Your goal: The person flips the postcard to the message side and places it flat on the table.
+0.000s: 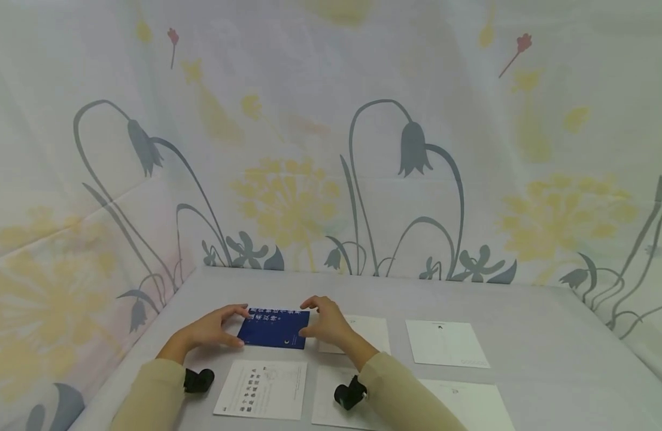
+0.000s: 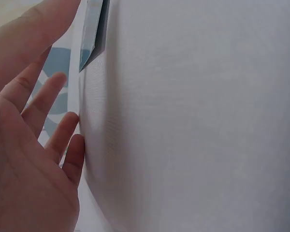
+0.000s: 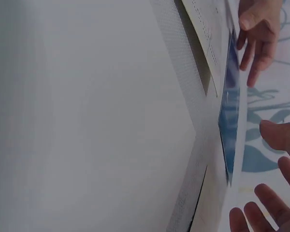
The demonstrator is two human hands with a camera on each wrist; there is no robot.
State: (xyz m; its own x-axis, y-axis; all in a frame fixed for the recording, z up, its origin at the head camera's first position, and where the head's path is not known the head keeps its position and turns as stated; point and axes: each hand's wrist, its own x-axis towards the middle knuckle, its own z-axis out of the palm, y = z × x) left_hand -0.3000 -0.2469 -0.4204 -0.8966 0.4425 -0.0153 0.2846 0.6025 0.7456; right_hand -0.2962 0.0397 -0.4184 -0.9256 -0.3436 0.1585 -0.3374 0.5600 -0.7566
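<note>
A dark blue card [image 1: 274, 333] with white lettering and a small moon mark lies flat on the table. My left hand [image 1: 208, 329] is at its left edge, thumb and fingers spread apart. Opposite it, my right hand [image 1: 331, 325] stands at the right edge, fingers loosely bent. The right wrist view shows the blue card [image 3: 229, 111] lying between both hands, with the right fingers apart from it. Only a corner of the card [image 2: 91, 34] appears in the left wrist view, by the left thumb. Behind the right hand, a white card [image 1: 371, 332] is partly covered.
Nearest the front left is a white card [image 1: 263, 389] with dark lettering. More pale cards lie to the right: one at the back [image 1: 446, 343], another at the front [image 1: 473, 404], and one [image 1: 331, 398] partly under the right forearm. A flower-patterned cloth [image 1: 320, 209] rises behind the table.
</note>
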